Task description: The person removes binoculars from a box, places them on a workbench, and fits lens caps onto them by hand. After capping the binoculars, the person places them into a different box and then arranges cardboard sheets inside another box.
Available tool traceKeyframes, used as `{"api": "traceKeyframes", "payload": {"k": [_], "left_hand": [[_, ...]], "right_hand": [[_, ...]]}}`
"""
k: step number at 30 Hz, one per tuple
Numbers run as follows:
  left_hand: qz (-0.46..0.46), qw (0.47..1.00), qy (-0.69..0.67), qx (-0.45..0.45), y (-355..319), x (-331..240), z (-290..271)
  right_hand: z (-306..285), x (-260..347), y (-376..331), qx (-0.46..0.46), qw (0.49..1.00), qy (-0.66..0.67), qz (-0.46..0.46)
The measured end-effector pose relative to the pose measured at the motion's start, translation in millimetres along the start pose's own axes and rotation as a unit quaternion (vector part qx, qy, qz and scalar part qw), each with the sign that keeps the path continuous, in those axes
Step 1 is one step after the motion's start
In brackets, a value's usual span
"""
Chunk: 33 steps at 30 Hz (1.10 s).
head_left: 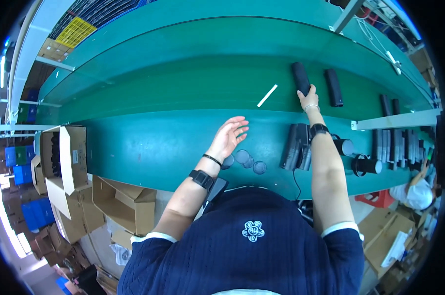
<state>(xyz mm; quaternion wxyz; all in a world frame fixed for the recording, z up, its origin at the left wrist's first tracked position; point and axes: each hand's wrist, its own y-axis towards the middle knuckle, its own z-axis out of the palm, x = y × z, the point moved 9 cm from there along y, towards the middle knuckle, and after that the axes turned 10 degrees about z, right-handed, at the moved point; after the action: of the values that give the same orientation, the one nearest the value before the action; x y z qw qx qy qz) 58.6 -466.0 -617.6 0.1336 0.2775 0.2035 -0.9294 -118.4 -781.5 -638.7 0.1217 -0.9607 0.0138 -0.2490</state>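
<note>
Toward the back right of the green bench, my right hand (309, 96) is closed on the near end of a long, rounded black case-like piece (300, 75). A similar black piece (333, 87) lies just to its right. My left hand (227, 137) hovers over the middle of the bench, palm turned inward and fingers apart, with nothing in it. Several round dark discs (242, 156) lie close below it. Beside my right forearm is a cluster of long dark grey pieces (293, 146), partly covered by the arm. A white strip (267, 96) lies between and beyond my hands.
Two black cylinders with pale grey ends (371, 166) stand right of my forearm. Farther right are rows of long dark pieces (394, 145), a metal frame bar (397, 119) and another person (419, 193). Open cardboard boxes (126, 204) stand at the left; a raised shelf (193, 37) runs behind.
</note>
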Motion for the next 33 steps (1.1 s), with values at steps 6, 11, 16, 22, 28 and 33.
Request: {"api": "traceKeyframes", "payload": {"k": [6,11,16,22,28,33], "left_hand": [[-0.032,0.994,0.095,-0.037,4,15,-11],[-0.129,0.975,0.173,0.050,26,102,14],[-0.096,0.951,0.278,0.096,27,121,56],[0.165,0.832,0.459,0.264,-20,31,95],[0.162,0.805,0.501,0.275,-36,15,90],[0.157,0.845,0.461,0.220,-31,10,62]], "right_hand": [[-46,35,-85,-0.049,0.971,-0.193,-0.130],[-22,-23,-176,0.113,0.966,-0.221,-0.076],[-15,-23,-223,0.087,0.959,-0.041,-0.267],[-18,-13,-234,0.358,0.800,0.481,-0.021],[6,11,-250,0.428,0.770,0.469,-0.069],[18,21,-266,0.469,0.718,0.514,-0.020]]}}
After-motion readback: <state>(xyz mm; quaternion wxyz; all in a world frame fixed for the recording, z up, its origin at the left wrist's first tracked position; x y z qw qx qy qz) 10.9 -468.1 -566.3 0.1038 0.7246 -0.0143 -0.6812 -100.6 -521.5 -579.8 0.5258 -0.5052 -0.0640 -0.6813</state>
